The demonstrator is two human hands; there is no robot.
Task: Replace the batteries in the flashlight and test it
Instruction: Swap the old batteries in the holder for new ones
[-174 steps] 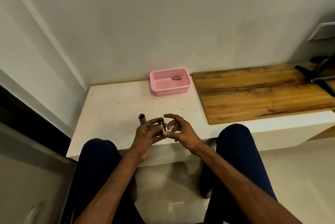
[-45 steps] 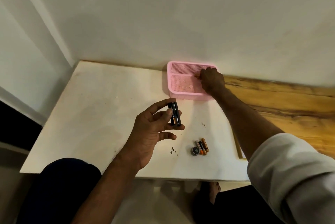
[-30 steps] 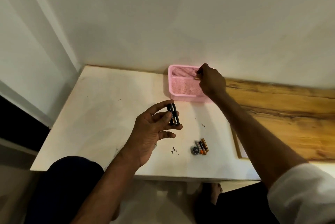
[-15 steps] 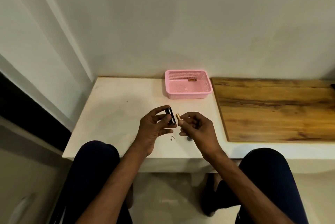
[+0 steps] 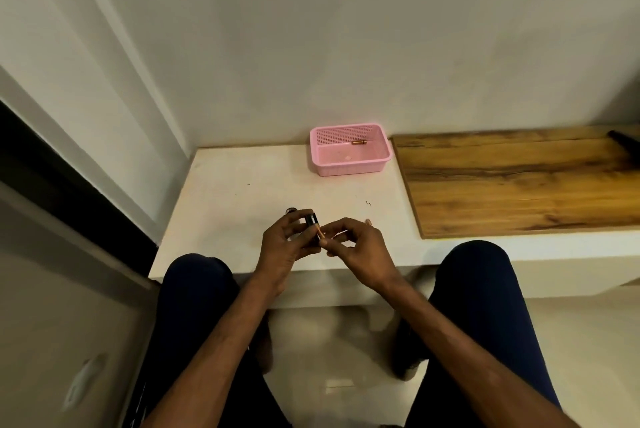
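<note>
My left hand point(image 5: 282, 245) grips a small black battery holder point(image 5: 311, 220) over the white table's front edge. My right hand point(image 5: 356, 245) pinches a copper-topped battery point(image 5: 320, 233), its tip touching the holder. The flashlight body point(image 5: 290, 210) is a dark tube just behind my left fingers, mostly hidden. The tip of another small battery point(image 5: 368, 221) peeks out behind my right hand. One more battery point(image 5: 358, 142) lies in the pink basket point(image 5: 349, 164) at the back of the table.
The white table point(image 5: 242, 192) stands against a wall corner. A wooden board point(image 5: 519, 181) lies on its right half, with a dark object point(image 5: 623, 138) at its far end. My knees sit below the front edge.
My right hand took a battery from the pink basket and brought it back to the holder in my left hand. The battery's tip now meets the holder; half a second ago a gap remained.
</note>
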